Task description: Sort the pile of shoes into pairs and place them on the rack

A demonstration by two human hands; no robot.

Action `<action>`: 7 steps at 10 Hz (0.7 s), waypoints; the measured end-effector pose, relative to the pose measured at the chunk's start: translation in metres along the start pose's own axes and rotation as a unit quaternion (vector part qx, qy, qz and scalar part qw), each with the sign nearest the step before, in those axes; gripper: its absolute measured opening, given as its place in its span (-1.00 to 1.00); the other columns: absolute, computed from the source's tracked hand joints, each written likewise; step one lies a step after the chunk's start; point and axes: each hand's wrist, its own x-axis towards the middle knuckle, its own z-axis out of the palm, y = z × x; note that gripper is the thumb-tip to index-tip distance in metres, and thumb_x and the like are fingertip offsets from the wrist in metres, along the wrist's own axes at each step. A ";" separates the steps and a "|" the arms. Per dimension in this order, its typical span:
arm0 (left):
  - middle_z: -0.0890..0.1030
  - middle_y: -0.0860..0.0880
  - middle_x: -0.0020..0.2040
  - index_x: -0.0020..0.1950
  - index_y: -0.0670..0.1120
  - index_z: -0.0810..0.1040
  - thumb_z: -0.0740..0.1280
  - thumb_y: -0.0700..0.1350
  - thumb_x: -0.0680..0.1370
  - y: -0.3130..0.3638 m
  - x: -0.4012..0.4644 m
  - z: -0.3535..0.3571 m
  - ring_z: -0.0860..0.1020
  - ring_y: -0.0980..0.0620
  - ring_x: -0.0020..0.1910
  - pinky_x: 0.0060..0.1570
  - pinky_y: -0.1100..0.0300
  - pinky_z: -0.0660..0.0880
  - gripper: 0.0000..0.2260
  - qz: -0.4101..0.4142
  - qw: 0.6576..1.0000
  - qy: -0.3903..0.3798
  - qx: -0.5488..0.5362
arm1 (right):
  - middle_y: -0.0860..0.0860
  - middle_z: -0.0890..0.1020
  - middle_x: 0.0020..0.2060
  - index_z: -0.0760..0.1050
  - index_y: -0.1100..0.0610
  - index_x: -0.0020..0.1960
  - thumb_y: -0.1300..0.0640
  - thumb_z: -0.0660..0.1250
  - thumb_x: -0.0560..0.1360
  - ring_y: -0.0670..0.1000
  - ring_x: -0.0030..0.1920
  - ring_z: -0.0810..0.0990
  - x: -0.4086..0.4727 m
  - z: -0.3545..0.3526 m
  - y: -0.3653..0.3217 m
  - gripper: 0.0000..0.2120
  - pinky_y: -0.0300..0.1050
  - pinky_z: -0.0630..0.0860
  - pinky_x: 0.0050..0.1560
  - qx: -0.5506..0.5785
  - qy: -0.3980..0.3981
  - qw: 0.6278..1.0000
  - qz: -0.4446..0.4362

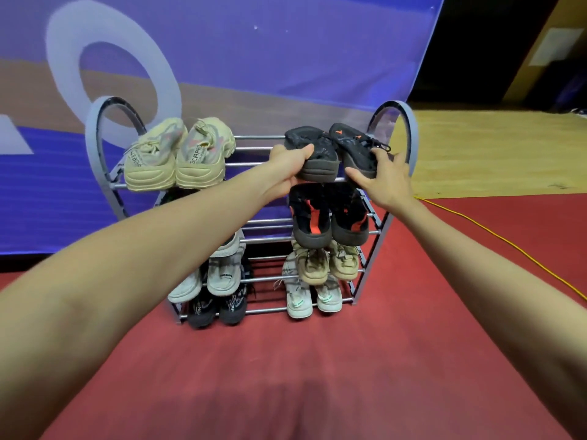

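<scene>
Left hand [287,165] grips a black shoe [313,154] at its heel. Right hand [382,176] grips its mate [354,144], both on rack [254,147] top right.

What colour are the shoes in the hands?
Black shoes with small orange marks, clearest in the head view.

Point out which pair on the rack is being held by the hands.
The black pair with orange marks at the top shelf's right end: the left hand and right hand each grip one heel. Every other pair sits untouched.
</scene>
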 end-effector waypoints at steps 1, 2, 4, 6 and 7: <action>0.58 -0.26 0.21 0.30 -0.32 0.38 0.33 -0.16 0.56 -0.007 -0.001 0.008 0.62 -0.16 0.06 -0.05 -0.06 0.62 -0.62 -0.010 1.000 0.000 0.010 | 0.31 0.19 0.39 0.17 0.12 0.47 -0.25 0.24 0.49 0.37 0.41 0.19 -0.005 -0.002 -0.004 -0.30 0.20 0.23 0.38 0.007 -0.018 1.000 0.003; 0.57 -0.21 0.23 0.31 -0.30 0.39 0.32 -0.08 0.56 -0.010 -0.004 0.012 0.61 -0.14 0.09 -0.02 -0.03 0.60 -0.59 -0.012 0.999 0.003 0.031 | 0.33 0.12 0.42 0.08 0.13 0.51 -0.16 0.21 0.55 0.40 0.42 0.16 -0.014 -0.005 -0.007 -0.33 0.19 0.20 0.40 -0.011 -0.041 0.999 -0.008; 0.52 -0.14 0.28 0.37 -0.15 0.37 0.16 -0.04 0.63 0.003 -0.036 0.012 0.58 -0.11 0.06 0.06 0.01 0.49 -0.65 -0.084 0.992 -0.001 0.089 | 0.35 0.03 0.46 0.01 0.14 0.53 0.04 0.19 0.57 0.40 0.44 0.15 -0.037 -0.022 -0.012 -0.38 0.14 0.21 0.41 -0.049 -0.081 0.995 -0.036; 0.40 -0.16 0.36 0.38 -0.20 0.35 0.14 -0.18 0.61 0.009 -0.073 -0.012 0.51 -0.18 0.14 0.00 -0.01 0.48 -0.66 -0.061 0.984 0.001 0.166 | 0.30 0.29 0.35 0.28 0.24 0.34 0.05 0.23 0.52 0.32 0.38 0.29 -0.062 -0.042 -0.015 -0.54 0.16 0.35 0.33 -0.057 -0.098 0.992 -0.047; 0.48 -0.20 0.27 0.34 -0.22 0.38 0.17 -0.16 0.60 0.007 -0.087 -0.034 0.52 -0.12 0.04 -0.10 0.03 0.53 -0.68 -0.034 0.975 0.025 0.219 | 0.28 0.39 0.27 0.32 0.27 0.30 0.05 0.24 0.52 0.29 0.32 0.36 -0.077 -0.048 -0.020 -0.56 0.15 0.39 0.29 -0.039 -0.098 0.993 -0.055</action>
